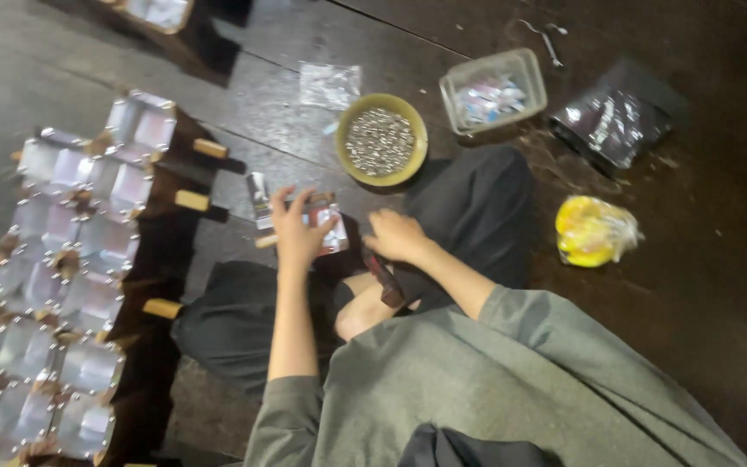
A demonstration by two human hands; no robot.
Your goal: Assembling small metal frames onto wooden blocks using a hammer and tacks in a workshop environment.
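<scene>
I sit on a dark wooden floor. My left hand holds a small foil-lined piece with a wooden stick, fingers spread around it. My right hand is closed just to its right, above a dark reddish tool handle that rests on my leg; whether it grips anything is blurred. A yellow-green bowl full of small silvery metal bits stands just beyond my hands.
A long row of shiny foil squares on wooden sticks lies at the left. A clear plastic tub, a dark foil bag, a yellow plastic bag and a small clear packet lie on the floor.
</scene>
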